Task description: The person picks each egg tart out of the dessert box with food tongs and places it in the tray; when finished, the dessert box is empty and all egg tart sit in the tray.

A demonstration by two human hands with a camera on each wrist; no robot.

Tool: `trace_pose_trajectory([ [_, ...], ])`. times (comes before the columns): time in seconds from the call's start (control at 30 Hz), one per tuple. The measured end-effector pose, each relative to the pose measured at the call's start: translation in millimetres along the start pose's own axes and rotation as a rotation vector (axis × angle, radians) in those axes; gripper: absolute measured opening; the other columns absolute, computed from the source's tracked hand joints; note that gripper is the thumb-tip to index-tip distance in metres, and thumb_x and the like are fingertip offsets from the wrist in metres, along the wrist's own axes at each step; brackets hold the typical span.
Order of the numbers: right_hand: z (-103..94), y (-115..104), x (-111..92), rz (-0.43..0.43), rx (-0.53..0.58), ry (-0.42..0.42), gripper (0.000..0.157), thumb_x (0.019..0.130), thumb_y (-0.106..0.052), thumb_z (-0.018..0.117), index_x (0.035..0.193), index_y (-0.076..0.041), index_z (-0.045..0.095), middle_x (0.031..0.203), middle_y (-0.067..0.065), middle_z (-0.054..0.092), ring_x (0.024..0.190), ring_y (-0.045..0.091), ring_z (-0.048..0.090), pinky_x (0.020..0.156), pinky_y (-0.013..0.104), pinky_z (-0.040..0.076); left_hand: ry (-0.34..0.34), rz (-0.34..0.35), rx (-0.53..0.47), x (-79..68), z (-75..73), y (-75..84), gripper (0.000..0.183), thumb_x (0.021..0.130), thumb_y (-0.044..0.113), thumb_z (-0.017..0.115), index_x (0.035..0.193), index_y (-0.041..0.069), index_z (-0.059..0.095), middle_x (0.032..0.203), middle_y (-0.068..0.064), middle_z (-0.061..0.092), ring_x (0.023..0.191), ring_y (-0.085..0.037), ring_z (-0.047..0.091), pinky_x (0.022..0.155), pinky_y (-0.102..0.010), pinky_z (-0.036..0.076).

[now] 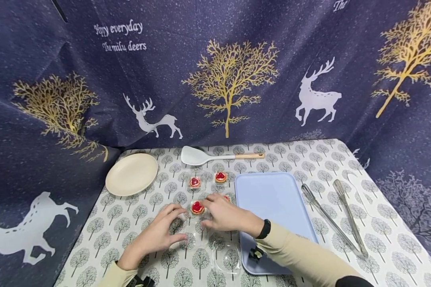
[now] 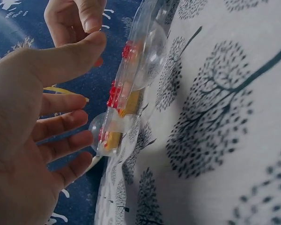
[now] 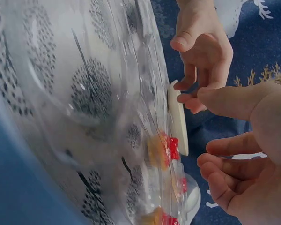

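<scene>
Several small red-topped tarts sit in a clear plastic tray (image 1: 226, 255) with round compartments, on the table in front of me. The nearest tart (image 1: 197, 207) lies between my two hands. My left hand (image 1: 159, 232) is just left of it, thumb apart and fingers loosely bent around nothing. From the right, my right hand (image 1: 224, 213) reaches over the tray, its fingertips close to that tart and partly covering another tart (image 1: 226, 197). Behind are a left tart (image 1: 195, 182) and a right tart (image 1: 220, 177). In the right wrist view, the right fingers curve loosely with nothing between them.
A cream plate (image 1: 131, 174) lies at the back left, and a white spatula (image 1: 197, 156) with a wooden handle along the back. Under my right forearm is a blue tray (image 1: 269, 195). Metal tongs (image 1: 348, 211) lie at the right. A printed curtain (image 1: 230, 131) hangs behind.
</scene>
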State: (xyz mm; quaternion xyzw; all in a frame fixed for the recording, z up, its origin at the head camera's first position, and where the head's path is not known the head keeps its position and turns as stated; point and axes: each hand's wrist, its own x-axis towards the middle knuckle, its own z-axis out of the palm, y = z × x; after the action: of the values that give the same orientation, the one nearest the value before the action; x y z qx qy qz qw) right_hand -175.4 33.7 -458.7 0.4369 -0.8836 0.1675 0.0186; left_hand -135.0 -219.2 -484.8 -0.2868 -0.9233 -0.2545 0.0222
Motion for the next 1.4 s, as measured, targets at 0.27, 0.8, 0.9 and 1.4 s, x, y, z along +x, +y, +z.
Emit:
trace_pose_trajectory([
  [0.27, -8.7, 11, 10, 0.043, 0.051, 0.043, 0.048, 0.088, -0.033, 0.070, 0.123, 0.000, 0.061, 0.118, 0.012, 0.065, 0.110, 0.024, 0.061, 0.098, 0.034, 0.053, 0.053, 0.051, -0.001, 15.2, -5.9, -7.6, 0.074, 0.071, 0.039, 0.084, 0.132, 0.007, 0.057, 0.133, -0.005, 0.054, 0.107, -0.018, 0.062, 0.104, -0.043, 0.049],
  [0.8, -15.1, 30, 27, 0.128, 0.158, 0.073, 0.047, 0.089, -0.031, 0.070, 0.124, 0.000, 0.061, 0.120, 0.013, 0.066, 0.103, 0.023, 0.064, 0.091, 0.036, 0.056, 0.054, 0.031, 0.016, 39.1, -11.2, -16.0, 0.067, 0.076, 0.033, 0.082, 0.132, 0.005, 0.056, 0.134, -0.010, 0.055, 0.123, -0.026, 0.054, 0.106, -0.047, 0.046],
  [0.9, -16.0, 36, 31, 0.145, 0.182, 0.087, 0.048, 0.089, -0.030, 0.070, 0.125, 0.000, 0.061, 0.121, 0.013, 0.066, 0.096, 0.022, 0.065, 0.086, 0.035, 0.056, 0.052, 0.014, 0.020, 44.1, -12.2, -19.7, 0.068, 0.077, 0.034, 0.082, 0.133, 0.005, 0.056, 0.135, -0.011, 0.054, 0.125, -0.028, 0.053, 0.108, -0.049, 0.044],
  [1.4, -10.3, 61, 58, 0.289, 0.303, 0.091, 0.045, 0.088, -0.025, 0.072, 0.125, -0.001, 0.062, 0.118, 0.012, 0.067, 0.090, 0.021, 0.066, 0.073, 0.026, 0.056, 0.050, -0.008, 0.020, 71.3, -7.4, -36.7, 0.069, 0.077, 0.034, 0.082, 0.133, 0.003, 0.056, 0.137, -0.015, 0.053, 0.128, -0.031, 0.049, 0.109, -0.052, 0.041],
])
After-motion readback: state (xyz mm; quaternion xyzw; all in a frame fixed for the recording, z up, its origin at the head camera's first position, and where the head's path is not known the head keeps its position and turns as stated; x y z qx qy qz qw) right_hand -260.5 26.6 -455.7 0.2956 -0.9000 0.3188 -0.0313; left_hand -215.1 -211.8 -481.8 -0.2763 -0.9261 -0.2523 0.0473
